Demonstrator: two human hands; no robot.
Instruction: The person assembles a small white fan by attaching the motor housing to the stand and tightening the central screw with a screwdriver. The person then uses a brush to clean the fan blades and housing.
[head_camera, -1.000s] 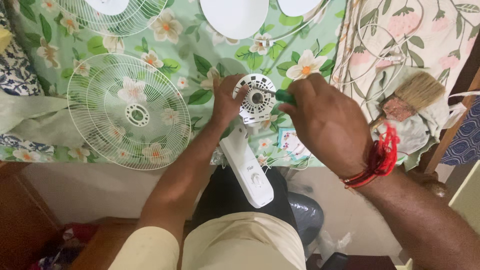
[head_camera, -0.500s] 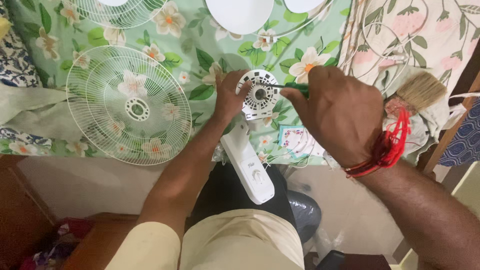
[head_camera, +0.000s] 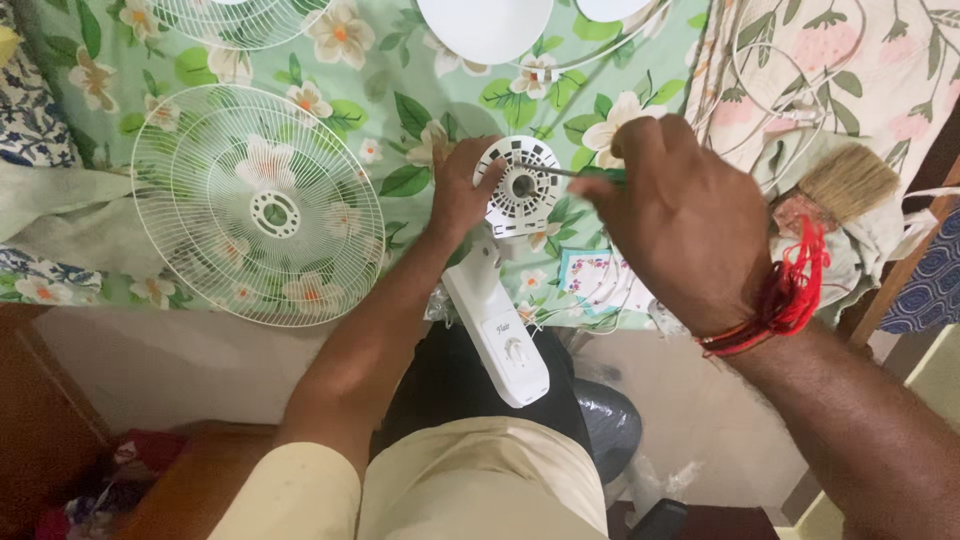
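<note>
A white fan motor housing (head_camera: 520, 186), round and slotted, tops a white fan body (head_camera: 497, 331) that leans over my lap. My left hand (head_camera: 456, 190) grips the housing's left rim. My right hand (head_camera: 672, 222) holds a green-handled screwdriver (head_camera: 598, 175); its metal shaft points left into the housing's centre. A red thread band circles my right wrist.
A white fan grille (head_camera: 258, 205) lies on the green floral sheet (head_camera: 400, 90) at left, another grille at the top edge. White fan blades (head_camera: 485, 28) rest at the top. A paint brush (head_camera: 838, 190) lies on a rag at right, near white cord loops.
My right hand has drifted right and slightly up, drawing the screwdriver handle away while its tip stays at the housing. The left hand keeps its grip.
</note>
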